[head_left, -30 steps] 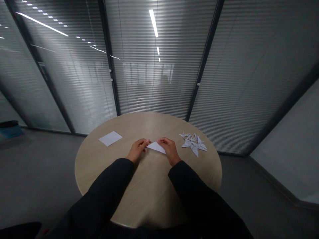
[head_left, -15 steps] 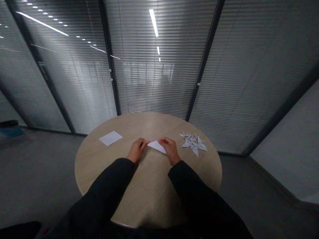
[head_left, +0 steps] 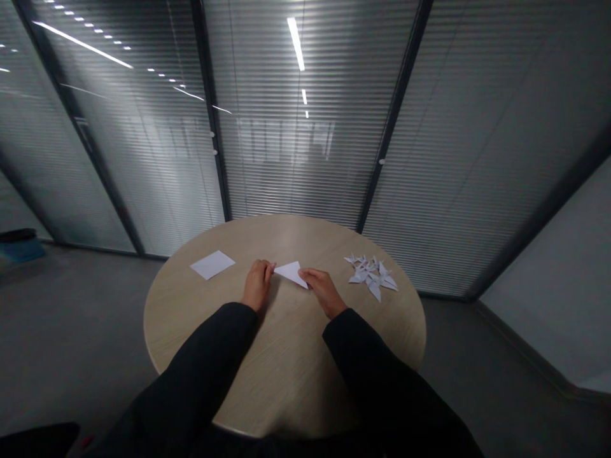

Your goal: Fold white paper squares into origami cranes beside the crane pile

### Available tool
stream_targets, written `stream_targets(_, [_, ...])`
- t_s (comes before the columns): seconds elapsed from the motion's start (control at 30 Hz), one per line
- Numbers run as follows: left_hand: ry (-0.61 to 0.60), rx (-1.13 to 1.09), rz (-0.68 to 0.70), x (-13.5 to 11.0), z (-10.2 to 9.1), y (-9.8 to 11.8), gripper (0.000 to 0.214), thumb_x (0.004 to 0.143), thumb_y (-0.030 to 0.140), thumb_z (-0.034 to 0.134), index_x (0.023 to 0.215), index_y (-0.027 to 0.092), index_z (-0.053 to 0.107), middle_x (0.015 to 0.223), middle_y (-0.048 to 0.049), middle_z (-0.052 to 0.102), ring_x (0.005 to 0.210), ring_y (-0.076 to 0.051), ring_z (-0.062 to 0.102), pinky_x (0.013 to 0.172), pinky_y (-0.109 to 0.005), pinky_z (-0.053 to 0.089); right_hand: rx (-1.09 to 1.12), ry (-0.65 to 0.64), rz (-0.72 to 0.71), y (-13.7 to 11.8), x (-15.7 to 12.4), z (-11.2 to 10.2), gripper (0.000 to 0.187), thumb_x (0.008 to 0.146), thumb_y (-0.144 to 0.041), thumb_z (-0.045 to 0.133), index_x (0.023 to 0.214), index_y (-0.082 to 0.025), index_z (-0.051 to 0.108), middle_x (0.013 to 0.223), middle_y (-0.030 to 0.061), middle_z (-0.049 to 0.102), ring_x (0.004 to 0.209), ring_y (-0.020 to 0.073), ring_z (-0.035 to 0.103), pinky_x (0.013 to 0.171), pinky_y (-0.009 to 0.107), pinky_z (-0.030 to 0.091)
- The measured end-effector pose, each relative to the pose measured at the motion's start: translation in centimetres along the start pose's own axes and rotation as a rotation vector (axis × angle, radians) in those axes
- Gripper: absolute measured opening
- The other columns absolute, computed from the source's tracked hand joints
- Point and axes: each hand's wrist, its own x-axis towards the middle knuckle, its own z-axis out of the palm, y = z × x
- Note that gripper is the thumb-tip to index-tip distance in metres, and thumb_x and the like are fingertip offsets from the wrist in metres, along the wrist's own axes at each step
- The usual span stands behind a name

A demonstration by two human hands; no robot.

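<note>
A white paper folded into a triangle (head_left: 292, 272) lies on the round wooden table (head_left: 286, 356) between my hands. My left hand (head_left: 258, 284) rests on the table with its fingertips touching the triangle's left corner, fingers close together. My right hand (head_left: 321, 289) presses its fingertips on the triangle's right corner. Both arms wear dark sleeves.
A flat white sheet of paper (head_left: 212, 264) lies at the table's left. A pile of several folded white paper figures (head_left: 371, 272) sits at the right. Glass walls with blinds (head_left: 305, 127) stand behind the table; grey floor surrounds it.
The folded paper has shifted a little to the left and away from me. My left hand has flattened beside it, and my right hand has slid to its right corner.
</note>
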Motion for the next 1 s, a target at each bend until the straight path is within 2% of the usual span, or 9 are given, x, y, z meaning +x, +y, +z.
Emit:
stream_targets(0.13, [0.062,0.052,-0.005,0.0,0.0,-0.2,0.026,0.091,0.031,0.041,0.070,0.020,0.051,0.073,-0.0035,0.050,0.076,-0.019,0.051,0.076,-0.033,0.041,0.003,-0.042,0.005,0.0,0.0,0.1,0.028,0.070,-0.045,0.066,0.071,-0.017,0.072,0.065,0.0010,0.065,0.060,0.0146,0.053,0.060,0.027,0.039])
stream_targets(0.2, [0.078,0.067,0.028,-0.2,-0.1,-0.1,0.025,0.093,0.031,0.040,0.081,0.019,0.059,0.082,-0.0058,0.054,0.083,-0.020,0.053,0.080,-0.035,0.043,0.011,-0.029,0.004,-0.1,0.0,0.1,0.028,0.070,-0.045,0.067,0.070,-0.017,0.071,0.065,0.0012,0.065,0.061,0.0148,0.054,0.061,0.027,0.040])
stream_targets(0.33, [0.042,0.061,0.207,-0.5,-0.2,0.0,0.027,0.092,0.031,0.047,0.110,0.021,0.064,0.100,-0.0093,0.057,0.099,-0.023,0.052,0.091,-0.039,0.042,0.038,0.033,0.006,-0.2,0.0,0.2,0.027,0.066,-0.044,0.070,0.067,-0.017,0.071,0.067,0.0015,0.065,0.063,0.0153,0.055,0.065,0.029,0.043])
stream_targets(0.43, [-0.020,0.057,0.358,-0.5,0.0,-0.2,0.031,0.087,0.033,0.058,0.116,0.025,0.064,0.113,-0.0093,0.058,0.109,-0.025,0.050,0.098,-0.043,0.040,0.086,0.025,0.011,-0.4,-0.1,0.3,0.027,0.064,-0.044,0.071,0.067,-0.017,0.071,0.069,0.0017,0.066,0.067,0.0165,0.057,0.069,0.031,0.046])
stream_targets(0.5, [-0.071,0.036,0.405,-0.4,0.2,-0.4,0.033,0.084,0.034,0.062,0.116,0.027,0.064,0.117,-0.0086,0.059,0.112,-0.025,0.050,0.099,-0.045,0.039,0.081,0.005,0.004,-0.7,-0.3,0.4,0.027,0.065,-0.044,0.072,0.066,-0.017,0.070,0.068,0.0011,0.065,0.068,0.0167,0.057,0.070,0.031,0.047])
stream_targets(0.7, [-0.162,-0.072,0.361,-0.3,0.6,-1.0,0.034,0.086,0.035,0.060,0.117,0.024,0.065,0.106,-0.0099,0.065,0.102,-0.024,0.058,0.092,-0.042,0.045,0.202,-0.073,0.009,-1.4,-0.7,0.8,0.038,0.067,-0.052,0.071,0.081,-0.017,0.073,0.086,0.0047,0.070,0.082,0.0219,0.063,0.082,0.037,0.049])
stream_targets(1.0, [-0.184,-0.236,0.193,-0.3,0.8,-1.1,0.036,0.081,0.039,0.065,0.112,0.021,0.066,0.108,-0.0104,0.066,0.091,-0.020,0.062,0.084,-0.037,0.049,0.217,-0.093,0.009,-1.1,-0.5,0.5,0.043,0.072,-0.056,0.067,0.080,-0.014,0.072,0.080,0.0071,0.070,0.075,0.0193,0.064,0.081,0.037,0.049])
